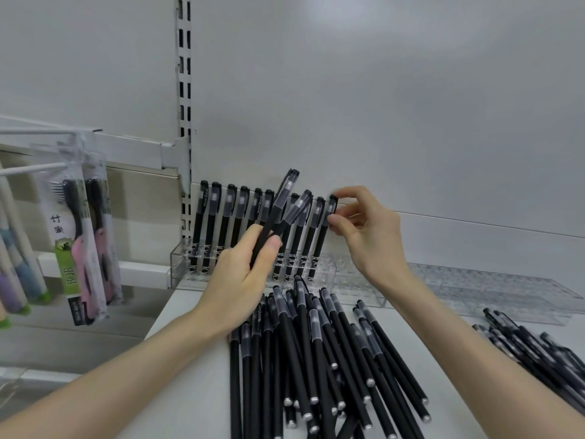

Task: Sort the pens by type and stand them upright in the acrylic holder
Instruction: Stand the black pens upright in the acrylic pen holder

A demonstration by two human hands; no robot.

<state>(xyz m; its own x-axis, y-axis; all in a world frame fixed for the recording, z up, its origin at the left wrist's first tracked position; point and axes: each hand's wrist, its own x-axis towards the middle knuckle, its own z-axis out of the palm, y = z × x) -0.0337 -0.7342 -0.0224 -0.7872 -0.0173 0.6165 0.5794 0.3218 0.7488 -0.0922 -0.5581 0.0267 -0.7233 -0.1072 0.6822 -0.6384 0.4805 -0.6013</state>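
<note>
Shelf (pixel 474 407) — acrylic holder (pixel 177 267) (black pens (pixel 226 217) upright)

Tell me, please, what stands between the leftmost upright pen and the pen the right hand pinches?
More upright pens in the acrylic holder, partly behind two pens the left hand holds; head view.

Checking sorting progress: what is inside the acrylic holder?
Black capped pens stand upright in the holder's left holes; the right hand pinches the rightmost. The left hand covers some middle ones.
</note>
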